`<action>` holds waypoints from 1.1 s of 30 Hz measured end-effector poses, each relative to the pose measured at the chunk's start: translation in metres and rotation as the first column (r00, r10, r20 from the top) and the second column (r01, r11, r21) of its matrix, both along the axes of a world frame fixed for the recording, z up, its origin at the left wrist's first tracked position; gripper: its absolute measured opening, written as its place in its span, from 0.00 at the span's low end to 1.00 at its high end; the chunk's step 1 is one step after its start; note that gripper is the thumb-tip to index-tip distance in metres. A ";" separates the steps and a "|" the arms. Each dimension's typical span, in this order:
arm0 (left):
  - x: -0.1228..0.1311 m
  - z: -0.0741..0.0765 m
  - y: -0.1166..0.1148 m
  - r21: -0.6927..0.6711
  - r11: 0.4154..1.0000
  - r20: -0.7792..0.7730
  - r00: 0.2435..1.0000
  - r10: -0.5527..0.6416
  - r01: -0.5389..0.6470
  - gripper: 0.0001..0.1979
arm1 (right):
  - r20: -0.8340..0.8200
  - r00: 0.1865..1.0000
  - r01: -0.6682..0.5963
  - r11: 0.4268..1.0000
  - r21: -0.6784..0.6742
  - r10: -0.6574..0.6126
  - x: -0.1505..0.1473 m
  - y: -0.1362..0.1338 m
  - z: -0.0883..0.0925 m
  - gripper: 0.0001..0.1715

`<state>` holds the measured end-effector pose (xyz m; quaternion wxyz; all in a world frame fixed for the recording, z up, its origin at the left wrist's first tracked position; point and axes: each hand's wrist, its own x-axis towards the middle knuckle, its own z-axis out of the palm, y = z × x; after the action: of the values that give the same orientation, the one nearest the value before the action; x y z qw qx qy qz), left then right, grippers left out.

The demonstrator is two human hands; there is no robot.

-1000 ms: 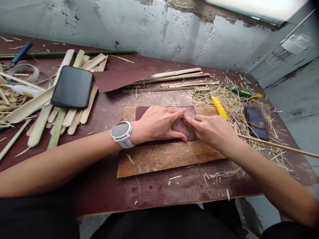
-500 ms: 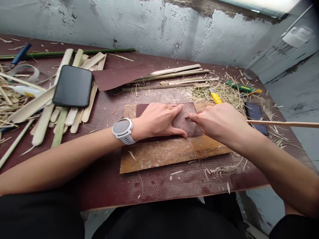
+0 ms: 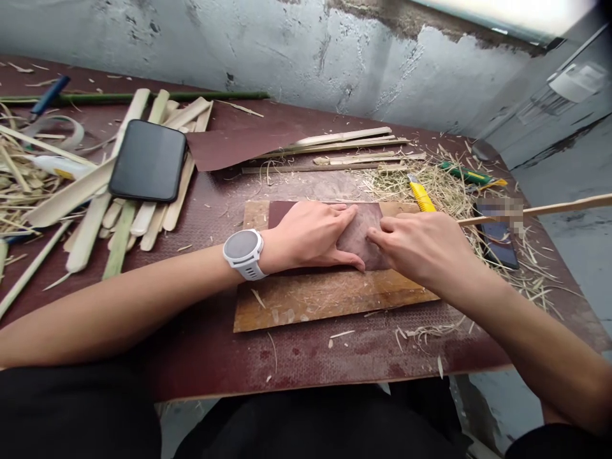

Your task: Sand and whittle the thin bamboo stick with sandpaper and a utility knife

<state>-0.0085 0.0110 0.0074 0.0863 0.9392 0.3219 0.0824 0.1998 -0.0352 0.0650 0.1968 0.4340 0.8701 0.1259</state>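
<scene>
My left hand (image 3: pixel 313 237), with a white watch on the wrist, lies flat with fingers stretched out on a dark brown sheet of sandpaper (image 3: pixel 359 233). The sandpaper rests on a worn wooden board (image 3: pixel 315 299) in the middle of the table. My right hand (image 3: pixel 423 248) is closed around a thin bamboo stick (image 3: pixel 540 209) that runs out to the right, its tip end pressed down on the sandpaper beside my left fingers.
A black phone (image 3: pixel 148 161) lies on a pile of bamboo slats (image 3: pixel 90 223) at the left. More slats (image 3: pixel 335 150), a loose sandpaper sheet (image 3: pixel 234 145), a yellow utility knife (image 3: pixel 423 197), a green tool (image 3: pixel 466 173), a dark phone (image 3: pixel 500 239) and bamboo shavings surround the board.
My right hand slid a little along the sandpaper, and the stick's far end rose from lying low on the table to pointing up and right. My left hand stayed pressed flat.
</scene>
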 end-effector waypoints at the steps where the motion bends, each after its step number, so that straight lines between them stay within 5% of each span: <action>1: 0.000 0.000 0.000 0.002 1.000 -0.001 1.000 0.000 0.000 0.50 | 0.003 1.000 -0.002 1.000 0.025 0.002 0.001 -0.001 -0.001 0.11; 6: -0.001 -0.002 0.000 0.029 1.000 0.017 1.000 -0.003 0.003 0.51 | -0.008 0.996 -0.083 0.994 0.066 0.083 0.002 -0.011 -0.007 0.12; 20: -0.002 -0.005 0.000 0.064 0.998 0.017 1.000 -0.018 0.016 0.48 | -0.063 0.998 -0.015 0.979 0.202 0.029 0.014 -0.012 -0.019 0.15; 24: -0.002 -0.006 0.000 0.066 0.997 0.021 0.999 -0.031 0.030 0.48 | -0.081 0.988 -0.122 0.986 0.117 0.132 0.012 -0.012 -0.019 0.12; 33: -0.002 -0.004 -0.001 0.066 0.997 0.008 1.000 -0.030 0.029 0.45 | -0.106 0.990 -0.079 0.989 0.129 0.093 0.008 -0.017 -0.020 0.13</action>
<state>-0.0102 0.0102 0.0030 0.0582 0.9458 0.3047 0.0958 0.2075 -0.0525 0.0451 0.1147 0.4137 0.8882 0.1635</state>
